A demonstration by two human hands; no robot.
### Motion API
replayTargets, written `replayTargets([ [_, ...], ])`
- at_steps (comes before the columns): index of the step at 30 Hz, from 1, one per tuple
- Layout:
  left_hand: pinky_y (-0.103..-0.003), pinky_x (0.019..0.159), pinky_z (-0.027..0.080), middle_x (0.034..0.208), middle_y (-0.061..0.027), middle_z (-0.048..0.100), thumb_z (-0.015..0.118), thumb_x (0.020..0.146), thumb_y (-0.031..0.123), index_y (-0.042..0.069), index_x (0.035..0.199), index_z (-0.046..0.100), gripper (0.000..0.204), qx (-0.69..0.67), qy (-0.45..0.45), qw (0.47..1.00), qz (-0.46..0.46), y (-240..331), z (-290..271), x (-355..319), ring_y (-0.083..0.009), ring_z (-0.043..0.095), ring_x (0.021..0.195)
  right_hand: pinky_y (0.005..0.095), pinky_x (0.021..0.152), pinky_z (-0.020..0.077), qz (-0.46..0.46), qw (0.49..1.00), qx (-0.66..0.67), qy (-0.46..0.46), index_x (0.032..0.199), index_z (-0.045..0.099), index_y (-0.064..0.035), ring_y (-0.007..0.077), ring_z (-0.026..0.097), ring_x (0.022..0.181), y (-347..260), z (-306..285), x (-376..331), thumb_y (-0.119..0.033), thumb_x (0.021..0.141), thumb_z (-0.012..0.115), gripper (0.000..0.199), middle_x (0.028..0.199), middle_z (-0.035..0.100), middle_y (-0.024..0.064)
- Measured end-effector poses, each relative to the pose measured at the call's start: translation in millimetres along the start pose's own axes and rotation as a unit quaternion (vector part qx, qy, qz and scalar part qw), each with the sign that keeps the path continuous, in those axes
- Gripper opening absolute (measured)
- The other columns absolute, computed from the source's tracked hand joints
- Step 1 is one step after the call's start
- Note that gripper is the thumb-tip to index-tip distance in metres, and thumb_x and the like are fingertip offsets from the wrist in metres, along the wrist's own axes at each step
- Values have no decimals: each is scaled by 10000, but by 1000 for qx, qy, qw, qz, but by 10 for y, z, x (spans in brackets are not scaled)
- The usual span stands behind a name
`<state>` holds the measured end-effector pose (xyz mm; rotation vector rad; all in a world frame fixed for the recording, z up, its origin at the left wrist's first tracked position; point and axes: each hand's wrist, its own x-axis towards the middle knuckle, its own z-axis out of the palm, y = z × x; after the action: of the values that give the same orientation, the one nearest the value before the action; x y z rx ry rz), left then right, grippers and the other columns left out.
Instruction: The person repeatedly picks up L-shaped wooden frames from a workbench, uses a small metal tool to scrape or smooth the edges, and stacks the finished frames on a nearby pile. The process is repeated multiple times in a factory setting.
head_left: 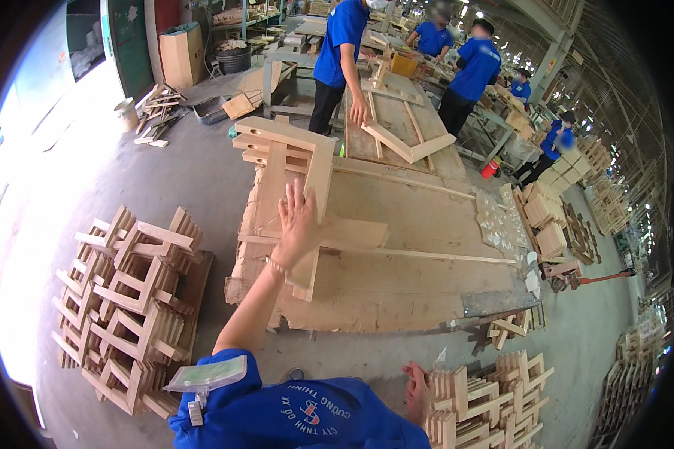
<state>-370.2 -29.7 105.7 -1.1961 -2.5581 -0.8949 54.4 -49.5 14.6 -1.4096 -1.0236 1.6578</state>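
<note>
My left hand [298, 222] reaches over the work table [397, 299], fingers stretched out. It lies on or just above a stack of pale wooden L-shaped frame pieces [318, 176] at the table's left edge; contact is not clear. Beneath the wrist, a flat wooden bar [356, 232] points to the right. Low by my body hangs my right hand [416, 388], its fingers loosely apart with nothing seen in them. Beside that hand stands a pile of angled wooden frame pieces [494, 400]. Across the table, a co-worker's hand [360, 111] touches an angled wooden piece [412, 152].
On the floor at left, a pallet [198, 299] bears stacked wooden frames [138, 299]. Several co-workers in blue shirts stand at the far tables. A pallet jack [577, 280] stands at right, near stacked wood [550, 224]. Wood offcuts [157, 112] lie by a bucket [126, 114].
</note>
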Motion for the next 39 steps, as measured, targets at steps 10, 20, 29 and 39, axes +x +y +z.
replayTargets([
  [10,-403,975,391,1251,-146,529,616,806,294,106,1199,558,439,-332,-365,862,119,1138,300,-1594,-319,478,1177,191,357,207,95,987,-52,-117,859,623,-25,13,310,402,17,-88,568,-293,856,620,268,640,567,30],
  [20,-375,973,380,1213,-133,559,623,801,272,108,1198,562,433,-263,-388,876,116,1771,799,-1721,-297,507,1137,200,359,198,68,982,-45,-173,810,610,-23,31,317,391,-515,-550,1356,-335,856,622,315,556,479,-12],
  [29,-370,905,435,1152,-158,579,609,824,227,70,1166,581,378,-299,-403,864,-31,2077,718,-1573,-315,546,1070,196,360,204,129,961,75,-232,871,605,-35,24,309,399,-792,-531,1980,-220,875,608,185,545,464,-38],
  [39,-286,771,475,923,-99,636,526,921,281,14,1006,607,291,-452,-396,789,-124,1958,1215,-1164,-181,615,846,218,392,222,204,919,114,-317,689,528,-107,54,300,424,-910,-97,2280,-324,894,551,300,522,414,-39],
])
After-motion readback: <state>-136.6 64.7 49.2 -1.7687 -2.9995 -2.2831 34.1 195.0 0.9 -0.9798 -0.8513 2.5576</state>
